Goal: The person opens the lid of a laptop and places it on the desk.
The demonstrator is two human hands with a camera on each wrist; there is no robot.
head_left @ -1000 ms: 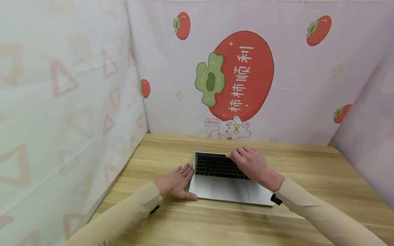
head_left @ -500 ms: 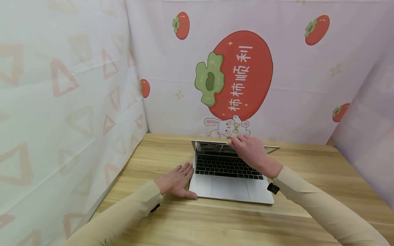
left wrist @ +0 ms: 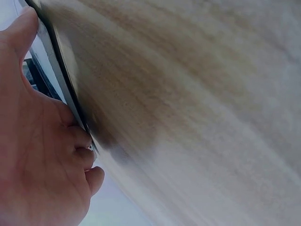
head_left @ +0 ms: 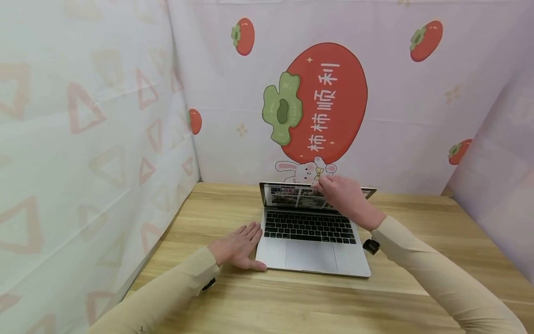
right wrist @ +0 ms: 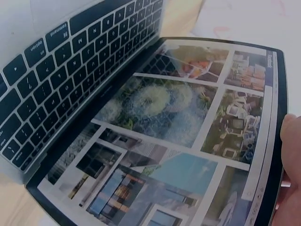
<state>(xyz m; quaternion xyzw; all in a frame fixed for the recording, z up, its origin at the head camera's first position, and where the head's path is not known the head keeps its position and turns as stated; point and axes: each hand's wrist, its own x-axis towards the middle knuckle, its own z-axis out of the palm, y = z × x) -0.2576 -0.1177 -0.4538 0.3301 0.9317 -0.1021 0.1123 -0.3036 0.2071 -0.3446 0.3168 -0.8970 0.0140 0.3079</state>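
Observation:
A silver laptop (head_left: pixel 310 257) with black keys lies on the wooden table, its screen (head_left: pixel 288 196) tilted up from the keyboard. My right hand (head_left: pixel 346 197) pinches the top edge of the lid, the thumb on the screen side. In the right wrist view the lit screen (right wrist: pixel 155 136) shows a grid of photos, and part of the hand (right wrist: pixel 288 155) grips its rim. My left hand (head_left: pixel 239 248) lies with straight fingers along the left side of the base, the thumb at the front corner. The left wrist view shows this hand (left wrist: pixel 42 141) against the base's edge.
The wooden table (head_left: pixel 292 301) extends around the laptop. A patterned white cloth (head_left: pixel 104 139) hangs on the left, and a back cloth (head_left: pixel 396 116) printed with persimmons and a rabbit stands behind the table.
My right hand has risen and swung the lid up from nearly flat over the keyboard, so the screen now shows. The left hand has stayed at the base's left side.

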